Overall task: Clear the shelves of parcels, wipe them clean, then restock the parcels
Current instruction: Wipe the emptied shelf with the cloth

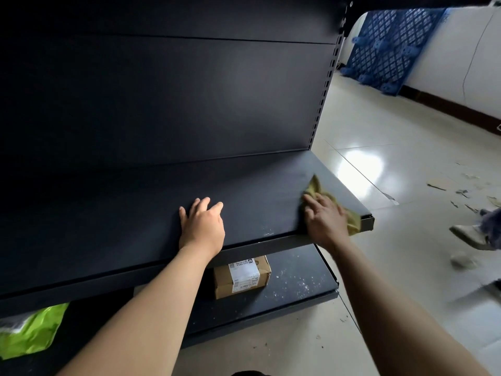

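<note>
Your left grip (202, 226) lies flat on the upper shelf (122, 213), near its front edge, fingers straight and slightly spread, holding nothing. Your right grip (325, 221) presses down on a yellow-green cloth (317, 187) at the right end of the same shelf. Its fingers are laid out over the cloth rather than wrapped round it, and the cloth spreads out from under the palm toward the far side and over the near right corner. The top of the upper shelf carries only your grips and the cloth, with a few pale specks near the front edge.

On the lower shelf (298, 289) a cardboard parcel (241, 275) with a white label sits just under the upper shelf's front lip, between your two forearms. A bright green bagged parcel (29, 329) lies far to the left on that shelf. White crumbs dot the lower shelf to the right of the box. A blue pallet (390, 50) leans against the far wall.
</note>
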Available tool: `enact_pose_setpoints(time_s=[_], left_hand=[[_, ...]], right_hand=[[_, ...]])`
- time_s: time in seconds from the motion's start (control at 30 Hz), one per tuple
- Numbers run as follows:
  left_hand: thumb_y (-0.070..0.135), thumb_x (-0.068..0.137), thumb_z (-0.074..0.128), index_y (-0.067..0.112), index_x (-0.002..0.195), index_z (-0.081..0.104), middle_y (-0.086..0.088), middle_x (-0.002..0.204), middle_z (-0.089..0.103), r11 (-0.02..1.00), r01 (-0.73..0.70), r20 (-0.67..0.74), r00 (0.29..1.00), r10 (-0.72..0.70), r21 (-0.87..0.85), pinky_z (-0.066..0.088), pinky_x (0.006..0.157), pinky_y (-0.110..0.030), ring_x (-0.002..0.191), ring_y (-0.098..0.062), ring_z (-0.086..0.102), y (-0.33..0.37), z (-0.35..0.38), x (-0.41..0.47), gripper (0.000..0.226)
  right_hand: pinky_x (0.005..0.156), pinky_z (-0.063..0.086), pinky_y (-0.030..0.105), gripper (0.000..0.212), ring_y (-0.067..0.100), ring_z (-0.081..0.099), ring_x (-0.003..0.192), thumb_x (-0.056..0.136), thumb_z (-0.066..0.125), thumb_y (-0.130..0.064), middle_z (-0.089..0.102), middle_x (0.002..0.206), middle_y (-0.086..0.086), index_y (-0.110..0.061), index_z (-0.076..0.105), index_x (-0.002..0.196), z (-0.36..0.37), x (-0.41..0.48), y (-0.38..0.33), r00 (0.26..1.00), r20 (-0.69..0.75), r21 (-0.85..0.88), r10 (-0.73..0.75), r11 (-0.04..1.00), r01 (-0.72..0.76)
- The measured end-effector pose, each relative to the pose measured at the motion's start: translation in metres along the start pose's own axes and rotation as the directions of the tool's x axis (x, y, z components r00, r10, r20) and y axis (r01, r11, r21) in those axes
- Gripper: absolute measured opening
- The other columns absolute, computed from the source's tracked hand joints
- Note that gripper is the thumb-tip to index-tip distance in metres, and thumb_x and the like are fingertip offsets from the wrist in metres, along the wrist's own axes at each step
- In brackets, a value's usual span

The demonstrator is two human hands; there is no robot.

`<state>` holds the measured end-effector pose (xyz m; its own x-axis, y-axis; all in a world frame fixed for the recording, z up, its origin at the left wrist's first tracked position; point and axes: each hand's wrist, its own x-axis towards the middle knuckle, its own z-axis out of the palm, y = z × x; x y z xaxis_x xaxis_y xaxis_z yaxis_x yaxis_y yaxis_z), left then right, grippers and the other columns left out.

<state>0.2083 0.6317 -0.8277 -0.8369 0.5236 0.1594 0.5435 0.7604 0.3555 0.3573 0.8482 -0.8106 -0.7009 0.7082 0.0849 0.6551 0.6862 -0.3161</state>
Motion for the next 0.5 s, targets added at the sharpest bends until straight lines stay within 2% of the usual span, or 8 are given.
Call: enact_pose_setpoints(time_s=[0.17, 0.27, 0.4, 0.5], left_hand=[[0.014, 0.101, 0.032, 0.015, 0.138, 0.047, -0.008, 0.151, 0.035, 0.996, -0.049, -0.022, 0.999, 0.047, -0.071, 0.01, 0.117, -0.04, 0.142, -0.022, 0.024, -0.002, -0.003, 0.001, 0.04], [0.01, 0.1, 0.034, 0.007, 0.139, 0.044, -0.009, 0.152, 0.034, 0.993, -0.053, -0.012, 0.999, 0.052, -0.104, 0.013, 0.117, -0.037, 0.142, -0.022, 0.025, -0.004, -0.007, 0.0, 0.041], [0.009, 0.099, 0.034, 0.005, 0.141, 0.043, -0.01, 0.152, 0.034, 0.989, -0.057, 0.011, 0.998, 0.059, -0.135, 0.013, 0.118, -0.036, 0.143, -0.021, 0.025, -0.004, -0.01, -0.004, 0.042], [0.008, 0.1, 0.032, 0.004, 0.14, 0.043, -0.01, 0.152, 0.034, 0.988, -0.064, 0.01, 0.998, 0.066, -0.142, 0.013, 0.118, -0.034, 0.142, -0.021, 0.025, -0.005, -0.01, -0.006, 0.042]], right_hand=[[0.116, 0.008, 0.032, 0.044, 0.013, 0.02, 0.145, 0.102, 0.033, -0.035, 0.03, 0.157, -0.002, -0.029, 0.044, 0.144, 0.016, -0.029, -0.076, 0.973, 0.087, 0.143, -0.214, 0.969, 0.201], [0.116, 0.007, 0.037, 0.046, 0.017, 0.018, 0.146, 0.102, 0.028, -0.039, 0.029, 0.157, 0.001, -0.029, 0.04, 0.146, 0.032, -0.059, -0.11, 0.95, 0.069, 0.082, -0.304, 0.951, 0.298], [0.117, 0.015, 0.041, 0.045, 0.023, 0.027, 0.142, 0.102, 0.031, -0.041, 0.038, 0.152, 0.003, -0.029, 0.042, 0.144, 0.039, -0.085, -0.096, 0.903, -0.052, -0.027, -0.426, 0.905, 0.425], [0.116, 0.019, 0.041, 0.043, 0.023, 0.034, 0.138, 0.1, 0.04, -0.042, 0.045, 0.146, 0.003, -0.031, 0.048, 0.14, 0.034, -0.08, -0.059, 0.904, -0.101, -0.052, -0.416, 0.909, 0.413]])
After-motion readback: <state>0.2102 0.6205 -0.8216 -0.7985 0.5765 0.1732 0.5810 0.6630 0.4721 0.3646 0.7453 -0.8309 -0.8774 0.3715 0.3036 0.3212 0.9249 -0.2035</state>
